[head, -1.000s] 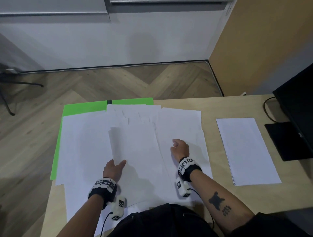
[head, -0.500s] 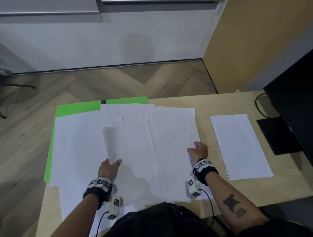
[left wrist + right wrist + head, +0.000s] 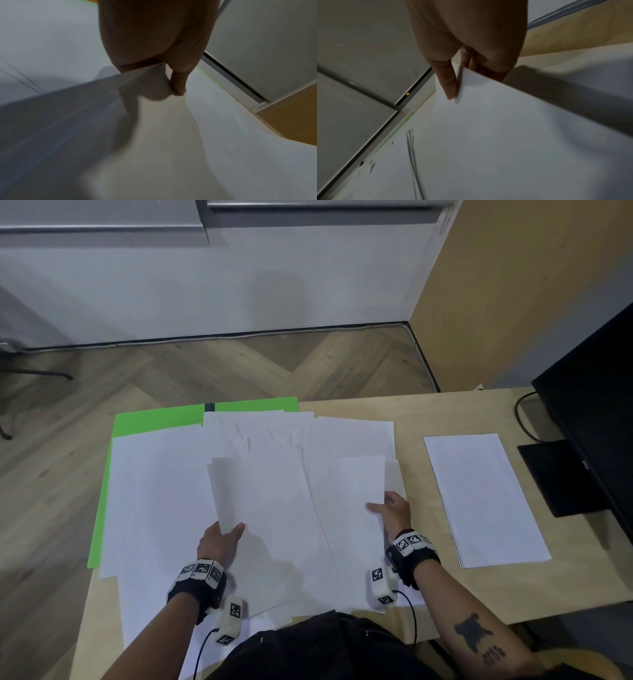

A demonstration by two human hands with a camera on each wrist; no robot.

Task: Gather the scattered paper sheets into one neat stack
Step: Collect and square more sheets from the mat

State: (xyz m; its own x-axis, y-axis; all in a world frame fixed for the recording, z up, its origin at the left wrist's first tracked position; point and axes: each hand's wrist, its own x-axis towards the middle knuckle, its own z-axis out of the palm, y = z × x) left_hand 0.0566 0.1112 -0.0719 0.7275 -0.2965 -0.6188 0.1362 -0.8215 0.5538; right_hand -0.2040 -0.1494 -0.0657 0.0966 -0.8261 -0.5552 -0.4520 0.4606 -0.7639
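Note:
Many white paper sheets (image 3: 164, 494) lie spread and overlapping over the left and middle of the wooden desk (image 3: 479, 594). My left hand (image 3: 219, 539) pinches the near left corner of a small lifted bundle of sheets (image 3: 260, 501), thumb on top; the left wrist view shows the thumb (image 3: 178, 81) pressing on that paper (image 3: 154, 135). My right hand (image 3: 390, 510) pinches the near right edge of another sheet (image 3: 359, 484) and lifts it. In the right wrist view the thumb (image 3: 448, 83) lies on this sheet (image 3: 505, 128), fingers under it.
A separate tidy stack of white paper (image 3: 483, 494) lies to the right. A green folder (image 3: 150, 419) sticks out under the sheets at the far left. A black monitor (image 3: 589, 412) and its base (image 3: 555, 477) stand at the right edge.
My right hand moved right from the middle of the sheets to their right edge and took hold of a sheet, which now lifts. The left hand keeps its hold on the bundle.

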